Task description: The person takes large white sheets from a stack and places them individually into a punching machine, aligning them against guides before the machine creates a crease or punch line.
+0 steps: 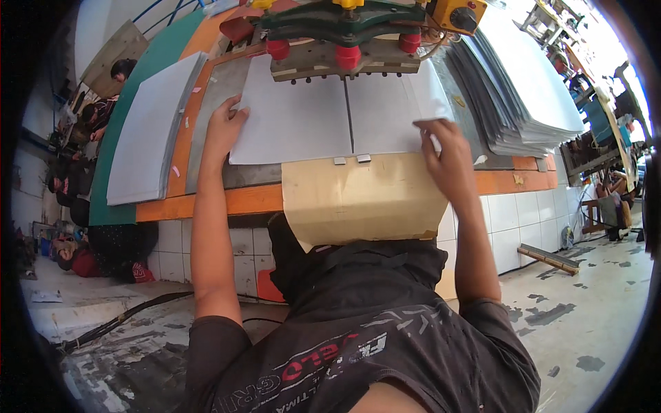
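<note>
A white sheet point(296, 120) and a second white sheet point(389, 113) lie side by side under the press head, with a dark narrow gap between them. My left hand point(226, 129) rests at the left edge of the left sheet, thumb and forefinger apart, gripping nothing that I can see. Over the lower right part of the right sheet hovers or rests my right hand point(446, 148), its fingers extended and the thumb apart; contact with the sheet is unclear. Two small pale tabs point(363, 158) sit at the sheets' near edge, on a tan card flap point(365, 196).
A green press with red knobs point(348, 56) and a yellow control box point(457, 15) stands at the far side. White sheets are stacked at left point(148, 131) and in a thick pile at right point(533, 89). The orange table edge point(213, 206) runs before me. Other people sit at far left.
</note>
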